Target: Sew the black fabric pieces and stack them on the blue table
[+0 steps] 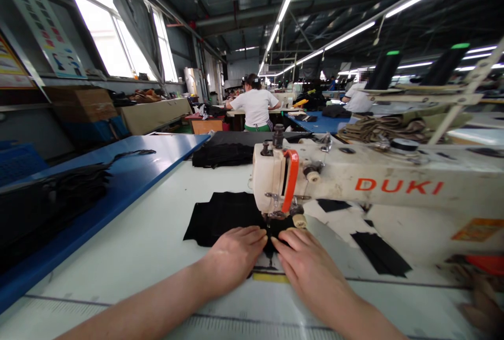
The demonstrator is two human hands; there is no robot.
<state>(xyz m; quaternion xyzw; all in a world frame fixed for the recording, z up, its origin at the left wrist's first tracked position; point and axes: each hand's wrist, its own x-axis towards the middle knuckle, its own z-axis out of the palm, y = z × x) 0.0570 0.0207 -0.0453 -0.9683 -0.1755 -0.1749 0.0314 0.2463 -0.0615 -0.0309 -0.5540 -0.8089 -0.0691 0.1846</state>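
My left hand [233,257] lies flat on a piece of black fabric [220,216], fingers stretched out toward the needle. Beside it, my right hand [309,266] also presses flat on the same fabric, fingertips just under the head of the cream DUKI sewing machine [354,180]. The two hands nearly touch in front of the presser foot. The fabric spreads away to the left behind the needle. A yellow strip [270,277] shows on the table between my wrists.
Small black fabric pieces [380,253] lie right of the needle. A folded black stack [220,153] sits further back. A blue table [129,172] with dark bundles runs along the left. People in white shirts [255,106] work at tables ahead. Thread cones [384,70] stand on the right.
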